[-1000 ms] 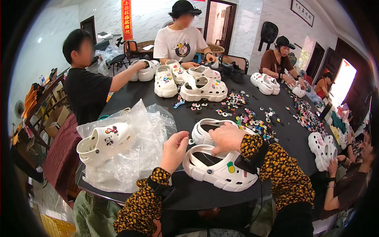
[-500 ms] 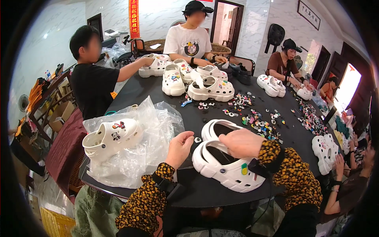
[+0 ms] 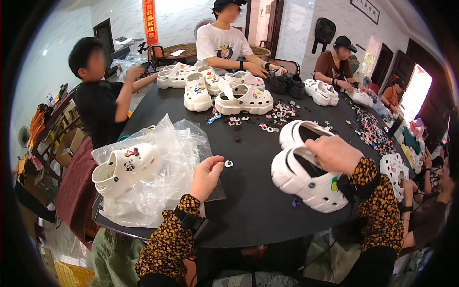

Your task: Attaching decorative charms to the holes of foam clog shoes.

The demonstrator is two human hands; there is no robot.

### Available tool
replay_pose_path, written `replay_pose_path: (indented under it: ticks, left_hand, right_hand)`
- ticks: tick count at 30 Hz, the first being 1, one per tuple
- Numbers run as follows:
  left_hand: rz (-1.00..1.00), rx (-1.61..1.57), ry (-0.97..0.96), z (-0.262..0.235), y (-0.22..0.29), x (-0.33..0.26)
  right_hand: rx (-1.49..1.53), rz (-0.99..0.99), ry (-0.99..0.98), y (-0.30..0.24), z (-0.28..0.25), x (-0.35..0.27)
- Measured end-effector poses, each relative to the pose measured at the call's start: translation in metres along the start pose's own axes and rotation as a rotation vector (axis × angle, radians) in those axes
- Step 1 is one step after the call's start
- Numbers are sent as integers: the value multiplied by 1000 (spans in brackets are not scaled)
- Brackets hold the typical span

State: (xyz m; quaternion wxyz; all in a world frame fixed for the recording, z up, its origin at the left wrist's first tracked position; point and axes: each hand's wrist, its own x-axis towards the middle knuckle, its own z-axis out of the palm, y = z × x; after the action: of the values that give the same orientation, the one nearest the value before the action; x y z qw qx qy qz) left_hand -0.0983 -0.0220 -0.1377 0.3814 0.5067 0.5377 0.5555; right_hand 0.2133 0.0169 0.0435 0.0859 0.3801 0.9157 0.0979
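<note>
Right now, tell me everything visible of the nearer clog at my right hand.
The clog is white and foam-like, with a chunky sole, a dark inside and a heel strap fixed by a dark button. A green charm sits on its upper. It tilts over the table, heel to the left, toe toward the lower right, beside the farther clog. Your right hand grips it at its opening. Table contact is unclear.

1. The right hand (image 3: 334, 154) covers part of the pair of white shoes (image 3: 306, 184), with some fingers out of sight.
2. Whether the left hand (image 3: 207, 178) touches the small white charm (image 3: 229, 164) cannot be told; its design is too small to read.
3. The heaped trinkets (image 3: 373, 131) are too tiny to tell apart.
4. The top edge crops one person's black cap (image 3: 221, 6); that face (image 3: 230, 13) is blurred.
</note>
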Motion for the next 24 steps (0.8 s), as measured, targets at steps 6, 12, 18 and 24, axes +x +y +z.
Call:
replay_pose_path:
  ticks: [6,12,18,24]
  left_hand:
    - [-26,-52,-8,0,5,-3]
    - [-23,-48,-6,5,6,-2]
    - [-77,-36,-25,3,13,-5]
    - [-60,-10,-33,4,15,-5]
  right_hand:
    - [-69,269,-9,73,40,-8]
    - [-150,374,4,147,87,-27]
    - [-202,546,-21,183,112,-34]
    - [-194,696,-5,216,143,-48]
